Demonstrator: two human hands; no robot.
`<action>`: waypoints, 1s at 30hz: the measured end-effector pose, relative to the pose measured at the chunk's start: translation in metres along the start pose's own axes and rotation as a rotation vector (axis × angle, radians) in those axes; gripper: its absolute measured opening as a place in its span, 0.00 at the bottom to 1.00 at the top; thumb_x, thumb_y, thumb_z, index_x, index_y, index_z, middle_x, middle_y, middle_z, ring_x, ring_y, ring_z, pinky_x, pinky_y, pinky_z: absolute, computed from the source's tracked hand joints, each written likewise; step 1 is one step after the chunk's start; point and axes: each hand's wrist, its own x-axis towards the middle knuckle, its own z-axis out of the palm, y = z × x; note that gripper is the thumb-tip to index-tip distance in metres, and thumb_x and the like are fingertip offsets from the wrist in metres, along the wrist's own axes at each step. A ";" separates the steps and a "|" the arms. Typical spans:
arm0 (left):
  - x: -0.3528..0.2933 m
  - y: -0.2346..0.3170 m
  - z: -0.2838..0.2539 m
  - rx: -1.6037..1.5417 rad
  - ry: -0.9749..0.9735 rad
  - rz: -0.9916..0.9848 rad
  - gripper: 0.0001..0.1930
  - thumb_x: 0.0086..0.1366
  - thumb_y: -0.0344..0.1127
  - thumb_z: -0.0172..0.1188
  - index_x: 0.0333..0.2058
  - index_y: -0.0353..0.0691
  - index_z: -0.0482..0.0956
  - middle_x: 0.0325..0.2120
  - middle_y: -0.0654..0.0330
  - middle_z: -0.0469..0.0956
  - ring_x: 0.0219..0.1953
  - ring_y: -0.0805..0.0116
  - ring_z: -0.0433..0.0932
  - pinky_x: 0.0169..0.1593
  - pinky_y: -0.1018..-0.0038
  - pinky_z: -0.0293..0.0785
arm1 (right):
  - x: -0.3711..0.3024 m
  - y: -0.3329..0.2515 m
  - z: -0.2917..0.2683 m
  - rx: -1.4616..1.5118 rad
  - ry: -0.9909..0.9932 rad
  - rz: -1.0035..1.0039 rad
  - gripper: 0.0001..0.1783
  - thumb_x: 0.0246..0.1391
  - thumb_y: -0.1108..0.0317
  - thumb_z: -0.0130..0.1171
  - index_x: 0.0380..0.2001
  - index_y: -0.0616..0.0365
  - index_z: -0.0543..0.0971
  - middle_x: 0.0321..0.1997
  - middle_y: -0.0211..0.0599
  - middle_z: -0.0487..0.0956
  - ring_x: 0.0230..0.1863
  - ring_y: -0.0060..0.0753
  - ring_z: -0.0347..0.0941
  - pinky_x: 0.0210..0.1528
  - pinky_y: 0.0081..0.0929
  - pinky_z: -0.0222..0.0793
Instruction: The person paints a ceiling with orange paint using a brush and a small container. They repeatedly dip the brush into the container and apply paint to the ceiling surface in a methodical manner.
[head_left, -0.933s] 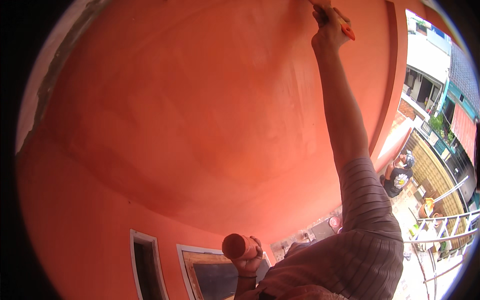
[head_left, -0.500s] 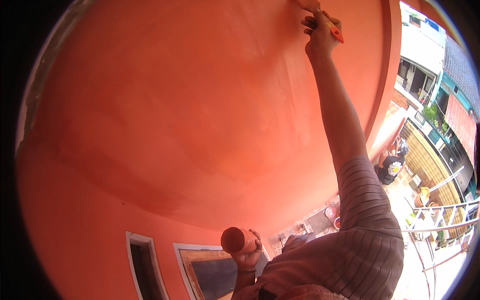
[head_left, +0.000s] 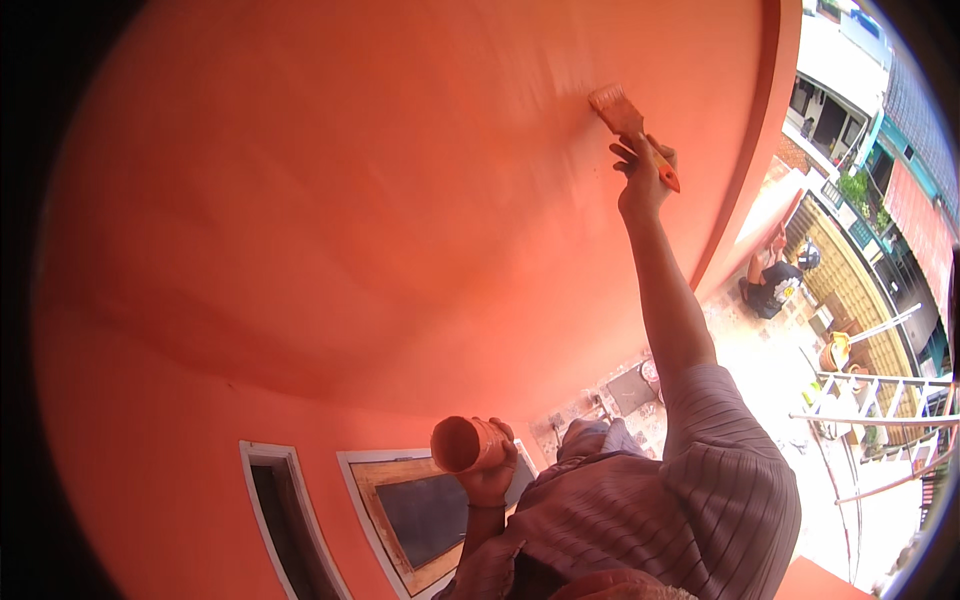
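Raised high, my right hand (head_left: 640, 178) grips a flat paintbrush (head_left: 619, 112) by its orange handle, some of its fingers spread. The brush's wide, paint-coated bristles point up and left against a broad orange painted surface (head_left: 380, 190), close to streaks that look wet. Down at chest height, my left hand (head_left: 494, 474) is wrapped round an orange, paint-smeared cup (head_left: 462, 445). The cup is tilted with its mouth facing left; how much paint is inside cannot be seen.
White-framed windows (head_left: 410, 505) sit at lower left. An edge trim (head_left: 745, 160) bounds the orange surface at right. Beyond it, another person (head_left: 775, 285) crouches near a bamboo fence (head_left: 865, 270). A ladder (head_left: 880, 390) and a yellow-orange bucket (head_left: 835, 350) stand at lower right.
My right hand and the paintbrush have moved down in view, bringing the whole brush head into sight. The cup in my left hand has shifted slightly up and left.
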 end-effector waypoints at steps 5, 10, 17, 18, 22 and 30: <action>-0.002 0.008 -0.006 0.006 0.020 -0.035 0.29 0.61 0.52 0.72 0.58 0.47 0.81 0.59 0.55 0.75 0.66 0.56 0.69 0.58 0.52 0.79 | -0.053 0.015 -0.102 -0.229 0.135 0.068 0.17 0.60 0.73 0.68 0.43 0.63 0.69 0.38 0.52 0.86 0.32 0.39 0.87 0.26 0.26 0.78; -0.007 0.007 -0.007 0.051 -0.001 -0.003 0.30 0.61 0.52 0.72 0.59 0.47 0.81 0.60 0.55 0.75 0.67 0.56 0.68 0.58 0.52 0.79 | -0.070 0.020 -0.149 -0.660 0.036 0.135 0.10 0.58 0.76 0.65 0.33 0.59 0.71 0.30 0.44 0.87 0.23 0.26 0.80 0.25 0.22 0.75; -0.010 0.003 -0.002 0.017 -0.030 0.034 0.30 0.62 0.54 0.72 0.59 0.47 0.80 0.60 0.57 0.75 0.67 0.56 0.68 0.58 0.51 0.79 | -0.003 0.026 -0.087 -0.543 -0.140 0.070 0.09 0.57 0.77 0.63 0.29 0.60 0.72 0.26 0.45 0.84 0.20 0.26 0.77 0.23 0.23 0.74; -0.011 0.002 -0.003 0.011 -0.039 0.049 0.29 0.62 0.55 0.71 0.58 0.47 0.81 0.60 0.57 0.75 0.67 0.55 0.68 0.57 0.50 0.79 | 0.008 0.014 -0.073 -0.493 -0.144 0.062 0.08 0.57 0.78 0.63 0.29 0.62 0.73 0.26 0.45 0.83 0.20 0.28 0.78 0.24 0.24 0.76; -0.015 0.001 -0.011 0.032 -0.045 0.097 0.28 0.63 0.56 0.71 0.57 0.48 0.80 0.59 0.57 0.75 0.66 0.56 0.69 0.56 0.50 0.80 | 0.037 -0.033 -0.016 -0.423 -0.212 -0.072 0.06 0.57 0.78 0.63 0.31 0.65 0.75 0.27 0.47 0.84 0.23 0.35 0.83 0.27 0.27 0.83; -0.009 0.009 -0.018 -0.007 0.014 0.059 0.29 0.62 0.54 0.72 0.58 0.48 0.79 0.59 0.54 0.74 0.65 0.55 0.70 0.57 0.51 0.80 | 0.087 -0.100 0.110 -0.319 -0.426 -0.327 0.08 0.60 0.73 0.66 0.34 0.64 0.76 0.27 0.45 0.83 0.22 0.35 0.81 0.24 0.28 0.80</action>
